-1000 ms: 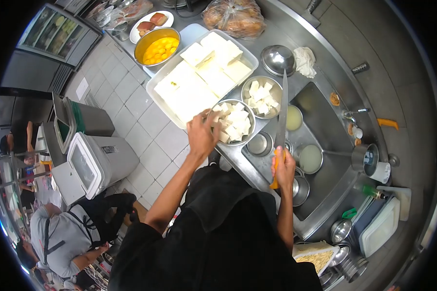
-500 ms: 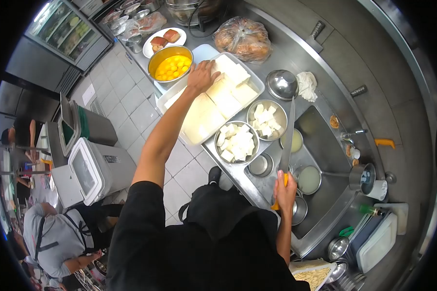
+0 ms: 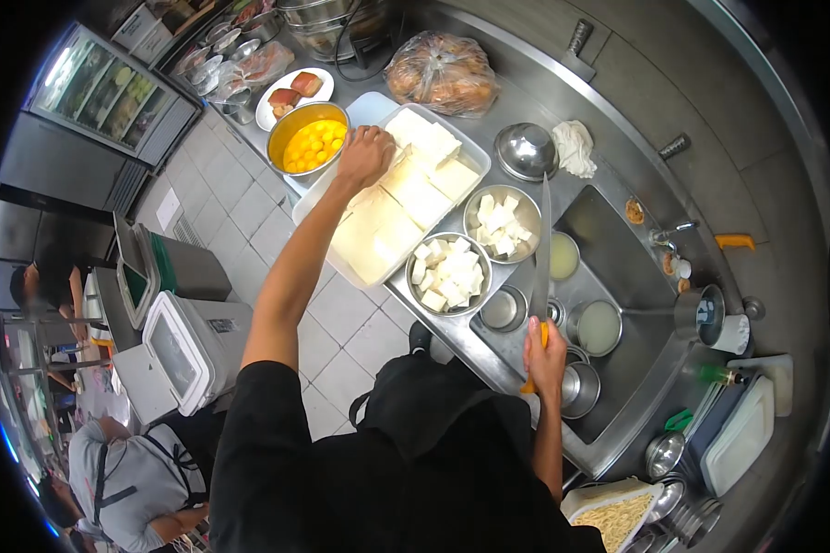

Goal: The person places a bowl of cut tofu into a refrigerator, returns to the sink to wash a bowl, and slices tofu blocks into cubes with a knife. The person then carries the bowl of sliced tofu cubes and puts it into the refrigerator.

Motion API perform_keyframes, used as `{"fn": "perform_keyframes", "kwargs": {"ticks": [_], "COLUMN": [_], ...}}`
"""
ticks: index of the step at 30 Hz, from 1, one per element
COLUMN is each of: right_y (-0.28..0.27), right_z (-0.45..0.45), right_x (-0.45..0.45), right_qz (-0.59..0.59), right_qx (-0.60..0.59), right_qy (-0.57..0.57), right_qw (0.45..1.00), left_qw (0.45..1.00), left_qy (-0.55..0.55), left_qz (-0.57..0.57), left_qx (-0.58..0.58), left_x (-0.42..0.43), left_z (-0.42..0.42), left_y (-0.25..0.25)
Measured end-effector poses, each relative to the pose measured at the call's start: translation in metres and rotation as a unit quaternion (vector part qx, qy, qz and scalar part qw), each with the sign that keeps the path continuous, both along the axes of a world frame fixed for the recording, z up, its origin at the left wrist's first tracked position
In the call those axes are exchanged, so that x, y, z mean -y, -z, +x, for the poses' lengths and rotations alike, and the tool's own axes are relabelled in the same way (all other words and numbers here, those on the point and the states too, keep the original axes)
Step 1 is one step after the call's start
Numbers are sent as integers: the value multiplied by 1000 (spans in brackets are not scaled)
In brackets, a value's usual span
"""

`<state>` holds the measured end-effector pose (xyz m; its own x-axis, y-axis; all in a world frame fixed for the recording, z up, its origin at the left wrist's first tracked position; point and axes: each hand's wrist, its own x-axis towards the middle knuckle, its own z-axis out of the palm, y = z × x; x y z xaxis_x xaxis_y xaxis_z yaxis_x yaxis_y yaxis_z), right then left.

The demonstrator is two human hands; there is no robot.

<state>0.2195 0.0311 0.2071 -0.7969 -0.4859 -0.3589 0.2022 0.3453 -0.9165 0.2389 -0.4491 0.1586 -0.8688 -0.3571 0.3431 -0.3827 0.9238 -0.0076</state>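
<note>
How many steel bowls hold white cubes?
2: the nearer bowl sits beside the tub; the farther bowl sits up and right of it, left of the knife blade. None seem hidden.

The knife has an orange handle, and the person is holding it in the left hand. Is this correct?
The hand is wrong: in the head view, the right hand holds the knife. The handle is indeed orange.

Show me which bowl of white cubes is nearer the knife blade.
The less full bowl, close beside the knife blade; the fuller bowl stands farther off.
</note>
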Motion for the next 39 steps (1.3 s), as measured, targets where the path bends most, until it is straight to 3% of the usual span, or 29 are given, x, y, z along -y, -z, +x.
{"fn": "perform_keyframes", "kwargs": {"ticks": [8, 10, 14, 17, 18, 20, 23, 27, 29, 34, 37, 39], "right_y": [7, 7, 11, 14, 10, 8, 14, 8, 8, 6, 5, -3], "right_z": [-3, -4, -9, -10, -10, -8, -6, -4, -6, -11, -12, -10], "right_x": [-2, -2, 1, 3, 3, 0, -8, -5, -3, 10, 9, 10], "right_qz": [4, -8, 3, 27, 23, 17, 14, 16, 20, 14, 41, 138], "right_qx": [12, 20, 11, -54, -46, -37, -3, 15, 10, 11, -52, -181], "right_qy": [16, 13, -3, -12, -1, 1, 21, 34, 17, -8, -54, -45], "right_qw": [1000, 1000, 1000, 998, 999, 999, 1000, 999, 1000, 1000, 996, 973], "left_qw": [997, 997, 996, 984, 983, 947, 947, 944, 938, 933, 936, 929], "left_qy": [61, 48, 26, -53, -64, -100, -185, -213, -200, -133, -75, -58], "left_qz": [40, -35, -37, 103, 101, 259, 252, 252, 279, 319, 321, 316], "left_qx": [-27, -48, -74, -138, -139, -161, -69, 29, -52, -98, -125, -183], "left_x": [-15, -20, -30, -39, -43, -62, -100, -132, -136, -139, -148, -145], "left_z": [48, 55, 47, 45, 50, 69, 108, 148, 155, 128, 102, 91], "left_y": [-24, -23, -25, -31, -29, -25, -22, -36, -35, -35, -49, -55]}}
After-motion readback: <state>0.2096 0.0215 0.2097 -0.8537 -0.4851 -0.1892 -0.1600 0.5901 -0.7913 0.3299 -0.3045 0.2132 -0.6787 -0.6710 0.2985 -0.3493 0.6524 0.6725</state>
